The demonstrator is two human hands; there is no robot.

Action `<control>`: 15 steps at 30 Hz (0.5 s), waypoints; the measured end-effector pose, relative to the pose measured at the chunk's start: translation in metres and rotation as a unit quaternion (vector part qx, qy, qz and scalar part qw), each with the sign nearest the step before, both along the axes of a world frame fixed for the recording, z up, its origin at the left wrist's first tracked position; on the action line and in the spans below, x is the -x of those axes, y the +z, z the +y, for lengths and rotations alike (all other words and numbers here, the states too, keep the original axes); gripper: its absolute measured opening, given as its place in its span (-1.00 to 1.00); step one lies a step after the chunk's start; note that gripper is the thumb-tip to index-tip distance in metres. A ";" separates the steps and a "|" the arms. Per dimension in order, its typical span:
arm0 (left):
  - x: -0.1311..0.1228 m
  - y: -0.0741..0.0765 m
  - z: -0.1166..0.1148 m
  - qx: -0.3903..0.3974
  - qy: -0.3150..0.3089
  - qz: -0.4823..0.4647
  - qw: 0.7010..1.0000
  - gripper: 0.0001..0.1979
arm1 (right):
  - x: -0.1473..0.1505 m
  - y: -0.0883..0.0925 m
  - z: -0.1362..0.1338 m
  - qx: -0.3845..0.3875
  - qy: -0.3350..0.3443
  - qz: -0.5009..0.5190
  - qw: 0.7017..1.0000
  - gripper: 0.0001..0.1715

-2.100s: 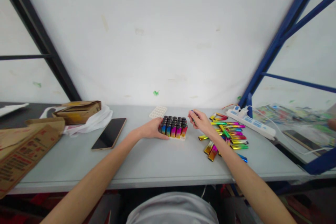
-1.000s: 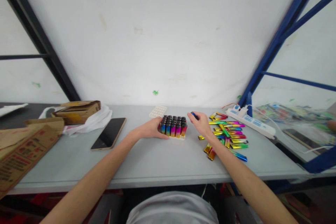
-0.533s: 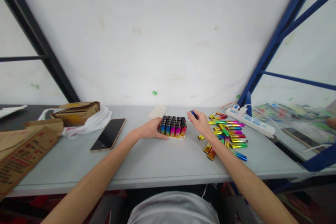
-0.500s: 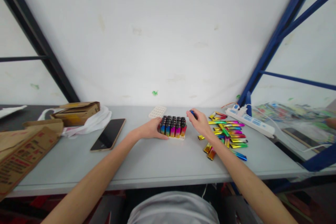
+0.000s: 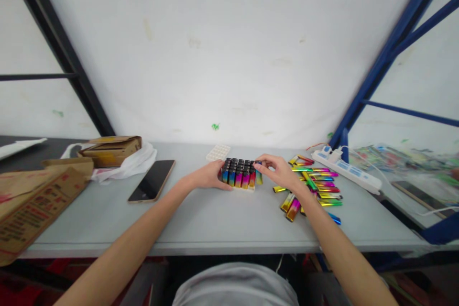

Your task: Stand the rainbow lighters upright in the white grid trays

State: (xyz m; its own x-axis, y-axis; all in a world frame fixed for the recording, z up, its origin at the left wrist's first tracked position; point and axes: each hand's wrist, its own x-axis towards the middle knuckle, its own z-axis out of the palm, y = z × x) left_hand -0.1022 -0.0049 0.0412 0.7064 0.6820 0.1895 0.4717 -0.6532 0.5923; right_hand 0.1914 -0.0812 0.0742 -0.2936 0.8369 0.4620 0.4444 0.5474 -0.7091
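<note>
Several lighters [image 5: 238,178] with black tops and shiny rainbow bodies stand upright in close rows in a white tray [image 5: 251,189]. My left hand [image 5: 211,175] grips the left side of this block, thumb along the front and fingers behind. At the block's right edge, my right hand [image 5: 274,169] pinches the top of one lighter [image 5: 258,178], blue and yellow, tilted slightly beside the rows. Whether its base sits in the tray I cannot tell. More metallic lighters [image 5: 293,208] lie loose in a pile right of my right hand, partly behind my forearm.
A second white tray [image 5: 218,152] with compartments lies behind the block. At left are a phone [image 5: 152,180], a white plastic bag [image 5: 125,170] and cardboard boxes [image 5: 53,198]. A white power strip [image 5: 347,171] with cables lies at right, by a blue metal frame [image 5: 380,64].
My right hand has moved down and left with its lighter, from above the table to the block's right edge. My left hand keeps its grip. The view has shifted slightly.
</note>
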 end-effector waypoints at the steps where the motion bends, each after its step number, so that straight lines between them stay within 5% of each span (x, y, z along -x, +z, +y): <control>1: 0.000 0.000 0.000 0.000 0.001 -0.001 1.000 -0.29 | 0.000 0.000 0.000 0.006 0.006 -0.009 1.000 -0.58; 8: 0.000 0.000 0.000 -0.010 0.006 0.004 1.000 -0.26 | 0.000 0.001 -0.004 0.050 0.064 -0.049 0.995 -0.70; 15: -0.001 0.000 0.000 -0.012 0.006 0.005 1.000 -0.28 | -0.003 0.005 -0.005 0.034 0.051 -0.066 0.996 -0.73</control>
